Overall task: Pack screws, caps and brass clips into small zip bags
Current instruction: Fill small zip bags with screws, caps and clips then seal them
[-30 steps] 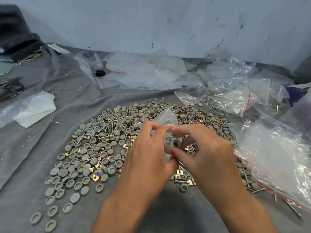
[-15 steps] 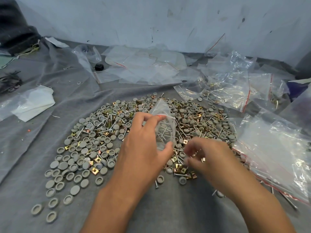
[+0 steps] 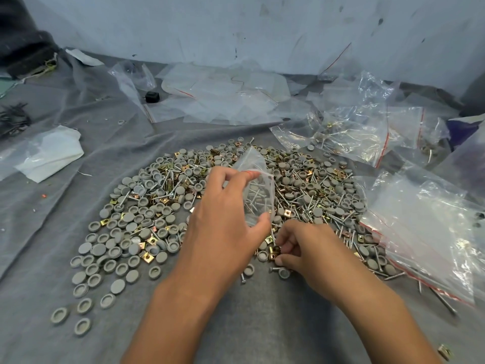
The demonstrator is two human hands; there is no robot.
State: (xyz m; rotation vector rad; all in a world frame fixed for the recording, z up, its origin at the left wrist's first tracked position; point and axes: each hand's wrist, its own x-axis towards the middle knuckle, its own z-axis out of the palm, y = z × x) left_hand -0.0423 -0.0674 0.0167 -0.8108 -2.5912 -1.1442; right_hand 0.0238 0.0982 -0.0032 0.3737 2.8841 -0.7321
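Several screws: already lying in the small zip bag point(image 3: 258, 195).
Left hand point(image 3: 225, 219): pinching the bag upright.
Right hand point(image 3: 301, 245): curling onto brass clips point(image 3: 275, 249) near it.
Remaining: caps point(image 3: 112, 248), sealing, most of the pile.

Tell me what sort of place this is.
Probably an informal hand-packing workspace, not a factory line: a mixed heap of caps, screws and brass clips lies on a grey cloth, with clear zip bags strewn around against a scuffed wall.
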